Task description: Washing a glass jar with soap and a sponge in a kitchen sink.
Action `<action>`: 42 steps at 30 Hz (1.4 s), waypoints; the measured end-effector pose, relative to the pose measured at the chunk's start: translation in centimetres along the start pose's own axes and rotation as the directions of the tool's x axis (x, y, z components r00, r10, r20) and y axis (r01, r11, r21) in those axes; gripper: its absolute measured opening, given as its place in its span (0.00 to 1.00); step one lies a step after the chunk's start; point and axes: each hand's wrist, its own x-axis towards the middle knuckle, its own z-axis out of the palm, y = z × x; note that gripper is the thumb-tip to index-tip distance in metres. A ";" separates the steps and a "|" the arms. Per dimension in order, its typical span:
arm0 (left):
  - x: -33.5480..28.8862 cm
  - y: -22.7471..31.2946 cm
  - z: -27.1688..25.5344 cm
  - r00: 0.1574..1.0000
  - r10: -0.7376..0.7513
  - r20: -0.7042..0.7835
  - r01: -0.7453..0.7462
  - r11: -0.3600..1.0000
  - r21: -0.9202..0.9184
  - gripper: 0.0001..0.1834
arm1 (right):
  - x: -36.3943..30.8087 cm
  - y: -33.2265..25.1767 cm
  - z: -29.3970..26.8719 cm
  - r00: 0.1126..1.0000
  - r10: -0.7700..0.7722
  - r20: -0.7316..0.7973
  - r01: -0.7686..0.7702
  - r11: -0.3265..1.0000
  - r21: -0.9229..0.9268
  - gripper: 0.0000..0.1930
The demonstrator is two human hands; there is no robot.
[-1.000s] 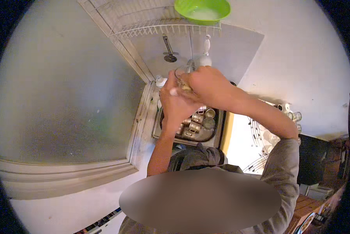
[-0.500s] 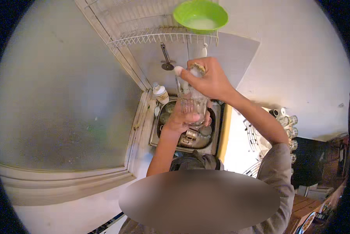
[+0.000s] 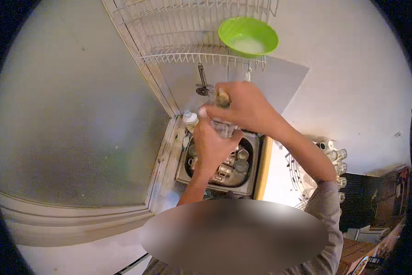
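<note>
Over the sink, my left hand (image 3: pixel 210 146) is wrapped round a clear drinking glass (image 3: pixel 224 129), whose lower part is hidden by the palm and fingers. Just above it, my right hand (image 3: pixel 247 104) is closed on a yellow-brown and dark sponge-like pad (image 3: pixel 223 98), mostly covered by the fingers. The right hand overlaps the top of the glass; whether the pad reaches inside cannot be seen. Beneath both hands, the metal sink (image 3: pixel 237 179) holds several metal cups (image 3: pixel 225 170) and other vessels.
A green bowl (image 3: pixel 249 34) with whitish liquid sits on a white wire rack (image 3: pixel 187 57). Below hangs a pizza cutter (image 3: pixel 202 80). A white bottle (image 3: pixel 190 119) stands at the sink's back left, beside a frosted window (image 3: pixel 82 119). Several glasses (image 3: pixel 341 168) line the right counter.
My right hand has come down closer to the left, and the glass is now more covered. The whole view has shifted, so the rack and bowl appear lower.
</note>
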 end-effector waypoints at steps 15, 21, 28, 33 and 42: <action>-0.1 -4.5 -0.7 0.975 -0.004 0.223 0.161 0.704 -0.692 0.37 | 0.8 2.5 1.0 0.889 -0.423 0.179 0.325 0.854 0.406 0.21; 0.1 -5.3 -1.3 0.712 0.196 0.674 0.635 0.231 -0.737 0.35 | 0.1 3.3 1.6 0.976 -0.199 -0.086 0.212 0.796 0.567 0.20; 0.4 -5.0 -0.7 0.572 0.386 0.724 0.812 -0.142 -0.566 0.35 | -0.4 3.7 0.9 0.971 -0.230 -0.059 0.222 0.795 0.564 0.20; 0.7 -3.6 -1.0 0.817 -0.062 0.574 0.553 0.369 -0.747 0.24 | -1.0 2.7 1.2 0.958 -0.067 -0.278 0.144 0.953 0.266 0.18; 1.2 -4.2 -0.6 0.602 0.194 0.775 0.796 -0.071 -0.601 0.26 | -0.7 4.6 1.3 0.957 -0.253 -0.139 0.289 0.860 0.420 0.15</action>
